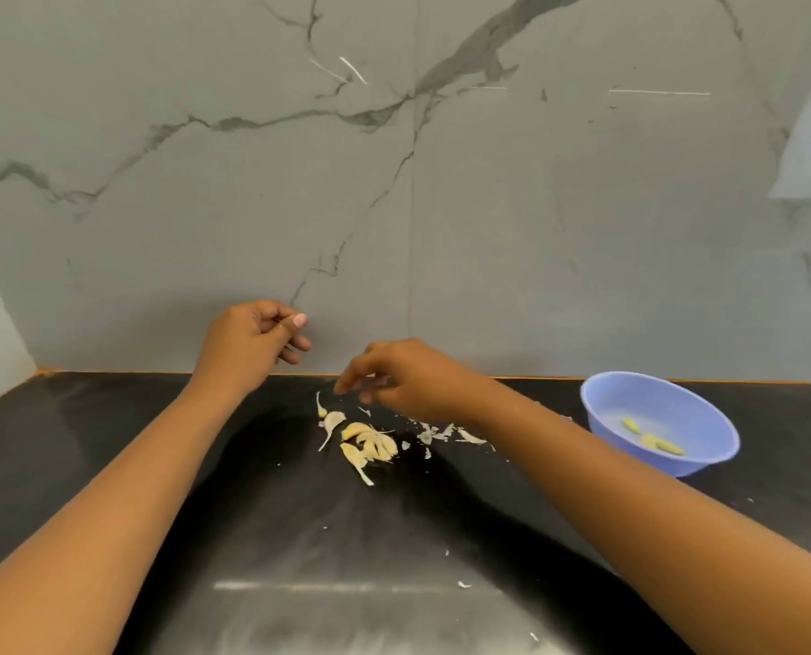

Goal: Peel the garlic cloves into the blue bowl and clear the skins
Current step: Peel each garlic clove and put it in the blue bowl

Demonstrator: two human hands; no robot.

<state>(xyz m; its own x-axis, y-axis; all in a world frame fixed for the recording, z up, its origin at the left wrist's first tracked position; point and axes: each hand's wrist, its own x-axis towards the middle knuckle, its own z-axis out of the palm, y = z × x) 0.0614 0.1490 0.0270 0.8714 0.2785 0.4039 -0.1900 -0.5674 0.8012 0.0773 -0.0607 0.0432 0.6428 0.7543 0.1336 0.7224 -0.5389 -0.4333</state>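
Grey marble wall (488, 205) behind a black counter (276, 536), with an orange strip where the two meet. Both forearms reach in from the near edge and the hands are apart. Left hand (257, 338) is raised off the counter in front of the wall, fingers curled, thumb tip pressed to the forefinger; cannot tell whether anything is pinched there. Right hand (394, 375) hovers just above and behind the garlic, fingers bent and pointing down to the left, motion-blurred; cannot tell if it holds anything. Unpeeled cloves (368, 446) lie in a small heap mid-counter, one separate clove just left of it. Skins (441, 434) are scattered to the right of the heap, partly under the right wrist, with tiny flakes nearer the front edge. Blue bowl (687, 408) sits well to the right, tilted toward the camera, a few peeled cloves (654, 439) inside.
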